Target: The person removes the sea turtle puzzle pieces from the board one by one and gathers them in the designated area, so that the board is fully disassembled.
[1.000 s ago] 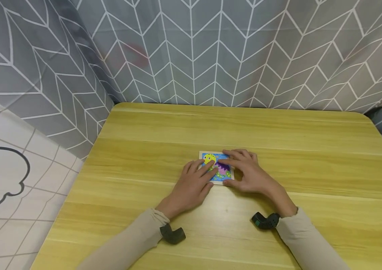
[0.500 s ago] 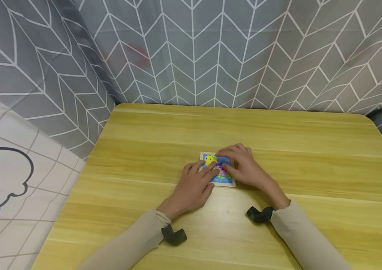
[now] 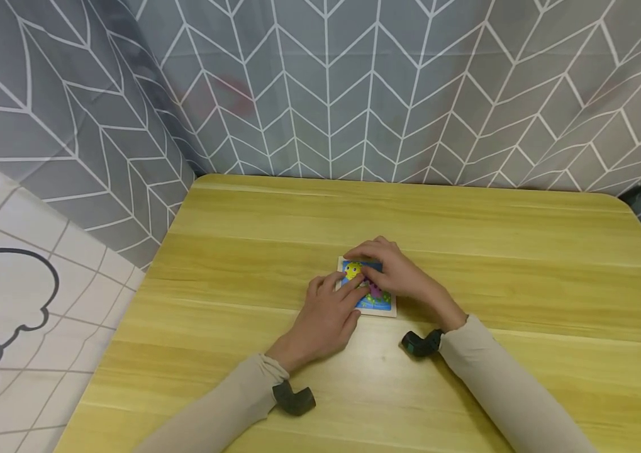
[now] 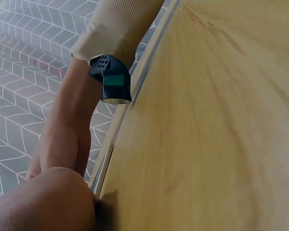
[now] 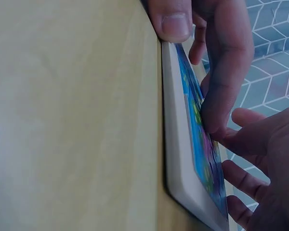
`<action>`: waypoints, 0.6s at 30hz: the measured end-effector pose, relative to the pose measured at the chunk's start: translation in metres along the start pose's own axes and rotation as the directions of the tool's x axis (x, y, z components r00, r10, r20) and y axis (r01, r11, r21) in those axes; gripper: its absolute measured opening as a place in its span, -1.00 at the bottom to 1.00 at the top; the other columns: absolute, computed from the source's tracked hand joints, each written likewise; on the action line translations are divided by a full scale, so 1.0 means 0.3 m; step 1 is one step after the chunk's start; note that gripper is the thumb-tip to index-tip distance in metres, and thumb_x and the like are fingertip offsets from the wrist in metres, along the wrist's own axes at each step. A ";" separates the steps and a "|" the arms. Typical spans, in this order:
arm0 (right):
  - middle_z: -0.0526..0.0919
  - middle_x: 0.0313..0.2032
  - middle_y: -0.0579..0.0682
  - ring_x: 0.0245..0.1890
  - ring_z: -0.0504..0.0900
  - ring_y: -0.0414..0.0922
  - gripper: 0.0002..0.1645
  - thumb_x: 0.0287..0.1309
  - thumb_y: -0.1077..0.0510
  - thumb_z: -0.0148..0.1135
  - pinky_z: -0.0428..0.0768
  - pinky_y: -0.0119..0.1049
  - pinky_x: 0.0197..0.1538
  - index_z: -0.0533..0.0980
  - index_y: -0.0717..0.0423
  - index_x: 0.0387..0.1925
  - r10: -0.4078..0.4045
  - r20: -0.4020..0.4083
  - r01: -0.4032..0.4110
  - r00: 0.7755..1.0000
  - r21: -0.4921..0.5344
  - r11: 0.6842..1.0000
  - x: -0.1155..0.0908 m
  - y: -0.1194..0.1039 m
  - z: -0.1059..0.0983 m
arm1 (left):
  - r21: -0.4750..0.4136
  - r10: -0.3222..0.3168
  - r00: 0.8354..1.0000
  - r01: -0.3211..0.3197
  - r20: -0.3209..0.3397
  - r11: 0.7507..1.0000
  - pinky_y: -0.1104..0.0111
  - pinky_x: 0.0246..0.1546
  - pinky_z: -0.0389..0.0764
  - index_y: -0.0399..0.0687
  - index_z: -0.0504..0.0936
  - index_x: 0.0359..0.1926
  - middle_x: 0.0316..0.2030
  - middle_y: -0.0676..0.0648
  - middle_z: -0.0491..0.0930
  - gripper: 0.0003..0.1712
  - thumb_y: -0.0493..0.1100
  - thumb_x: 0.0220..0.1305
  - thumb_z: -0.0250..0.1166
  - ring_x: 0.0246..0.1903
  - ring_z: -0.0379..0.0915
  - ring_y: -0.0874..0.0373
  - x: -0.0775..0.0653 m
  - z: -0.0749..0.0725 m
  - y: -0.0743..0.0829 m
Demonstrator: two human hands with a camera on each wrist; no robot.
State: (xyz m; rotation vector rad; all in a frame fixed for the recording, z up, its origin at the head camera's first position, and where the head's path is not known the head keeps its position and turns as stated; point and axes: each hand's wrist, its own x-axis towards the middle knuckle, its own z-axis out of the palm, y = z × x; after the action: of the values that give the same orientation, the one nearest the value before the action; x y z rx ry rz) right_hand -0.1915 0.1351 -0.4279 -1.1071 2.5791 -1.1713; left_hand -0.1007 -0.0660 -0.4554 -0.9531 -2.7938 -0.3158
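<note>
A small square jigsaw puzzle with a light frame lies on the table. Its picture has a yellow spotted head, purple shapes and a blue ground. My left hand rests over its left side with straight, spread fingers, its thumb at the near edge. From the right, my right hand arches across the upper part, fingertips at the far edge and thumb over the picture. The right wrist view shows right fingers right at the puzzle's surface, close to the left fingertips. Both hands hide much of the picture.
The wood-grain table has rounded far corners. Behind it hangs a grey curtain with white zigzag lines. A white tiled-pattern cloth lies at the left. Dark wrist devices sit on both wrists, the left and the right.
My right hand has slid left across the puzzle's upper part, and its thumb has left the near edge for the picture. The left hand stays in place.
</note>
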 end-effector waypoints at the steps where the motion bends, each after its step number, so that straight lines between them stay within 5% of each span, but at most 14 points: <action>1: 0.73 0.09 0.05 0.01 0.48 0.00 -0.58 0.29 0.40 0.22 0.25 -0.05 0.08 0.63 0.11 0.15 -0.002 0.006 0.002 1.000 -0.003 1.000 0.003 0.002 0.001 | 0.004 0.001 1.000 -0.001 -0.001 1.000 -0.06 0.31 0.25 0.12 0.47 0.40 0.47 0.04 0.37 -0.51 0.01 0.55 -0.02 0.42 0.23 -0.08 0.000 -0.001 0.001; 18: 0.72 0.11 0.02 -0.01 0.46 -0.01 -0.56 0.25 0.42 0.22 0.23 -0.07 0.04 0.64 0.08 0.13 -0.024 0.031 0.025 0.999 -0.034 0.999 0.028 0.017 0.004 | 0.027 -0.007 1.000 0.006 0.020 1.000 -0.03 0.24 0.28 0.11 0.44 0.41 0.49 0.04 0.34 -0.50 0.00 0.55 -0.06 0.39 0.22 -0.06 0.000 -0.005 0.004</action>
State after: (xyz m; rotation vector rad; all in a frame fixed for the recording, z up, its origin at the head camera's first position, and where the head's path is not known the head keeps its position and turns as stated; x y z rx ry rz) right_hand -0.2001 0.1313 -0.4306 -1.1578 2.5798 -1.1101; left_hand -0.0998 -0.0653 -0.4538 -0.9466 -2.8128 -0.2700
